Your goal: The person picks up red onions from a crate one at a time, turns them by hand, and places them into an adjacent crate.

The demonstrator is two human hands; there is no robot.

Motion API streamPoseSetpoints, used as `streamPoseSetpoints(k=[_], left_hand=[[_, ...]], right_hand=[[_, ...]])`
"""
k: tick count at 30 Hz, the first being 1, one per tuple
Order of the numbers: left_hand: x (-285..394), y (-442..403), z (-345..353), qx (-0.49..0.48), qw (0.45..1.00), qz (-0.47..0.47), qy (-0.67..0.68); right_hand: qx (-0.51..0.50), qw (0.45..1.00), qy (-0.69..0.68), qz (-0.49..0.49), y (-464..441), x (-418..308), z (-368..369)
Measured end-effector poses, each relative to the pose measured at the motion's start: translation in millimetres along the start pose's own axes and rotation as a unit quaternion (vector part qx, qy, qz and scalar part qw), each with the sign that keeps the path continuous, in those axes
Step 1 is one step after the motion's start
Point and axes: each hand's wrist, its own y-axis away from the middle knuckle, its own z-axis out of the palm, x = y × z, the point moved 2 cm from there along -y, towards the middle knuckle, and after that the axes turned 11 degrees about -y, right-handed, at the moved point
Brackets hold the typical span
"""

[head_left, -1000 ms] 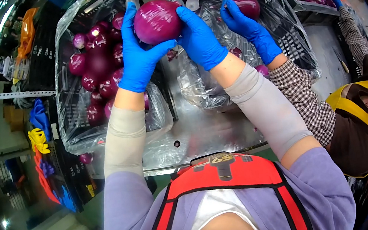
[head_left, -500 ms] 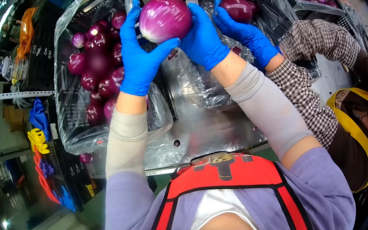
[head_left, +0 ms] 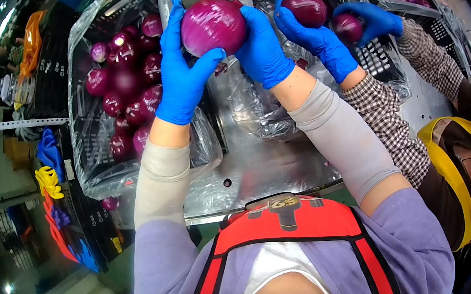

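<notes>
A large purple onion (head_left: pixel 213 28) is held up between my two blue-gloved hands, above the gap between two lined crates. My left hand (head_left: pixel 179 77) supports its left side, thumb under it and fingers raised along it. Against its right side rests my right hand (head_left: pixel 263 51), whose fingers are partly hidden behind it. To the left, a black crate lined with clear plastic (head_left: pixel 80 117) holds several purple onions (head_left: pixel 131 83). A second plastic-lined crate (head_left: pixel 243 95) with onions lies beyond my right hand.
At the right, a co-worker in a checked sleeve (head_left: pixel 383 113) holds an onion (head_left: pixel 305 9) in one gloved hand and a smaller onion (head_left: pixel 348 27) in the other. Another onion crate (head_left: pixel 407 8) stands at the upper right. Coloured gloves (head_left: pixel 49 180) hang at the left.
The onion between my hands has turned; its pale end showed earlier and is now out of sight. The co-worker's far hand has come in from the right crate with a smaller onion.
</notes>
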Motion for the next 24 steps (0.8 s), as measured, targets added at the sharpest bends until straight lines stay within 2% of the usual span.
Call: streamPoseSetpoints(k=[13,17,19,20,22,24], left_hand=[[3.4,-1.0,-4.6,-0.036,0.986,-0.058,0.154],[-2.2,-0.6,-5.5,-0.037,0.986,-0.068,0.148],[-8.7,0.5,-6.0,-0.027,0.985,-0.118,0.121],[-7.5,0.5,-6.0,-0.027,0.985,-0.118,0.121],[-6.3,0.5,-6.1,-0.012,0.971,-0.189,0.148],[-5.7,0.0,-6.1,-0.008,0.969,-0.197,0.150]], right_hand=[[0.029,0.999,0.006,0.013,-0.8,-1.8,-0.7],[0.045,0.997,0.030,0.048,-5.3,0.6,-7.8],[0.052,0.989,0.094,0.106,-6.8,3.8,-14.0],[0.052,0.989,0.094,0.106,-5.8,4.0,-13.9],[0.053,0.980,0.147,0.123,-2.6,4.1,-11.3],[0.050,0.980,0.150,0.122,-2.0,3.7,-9.5]])
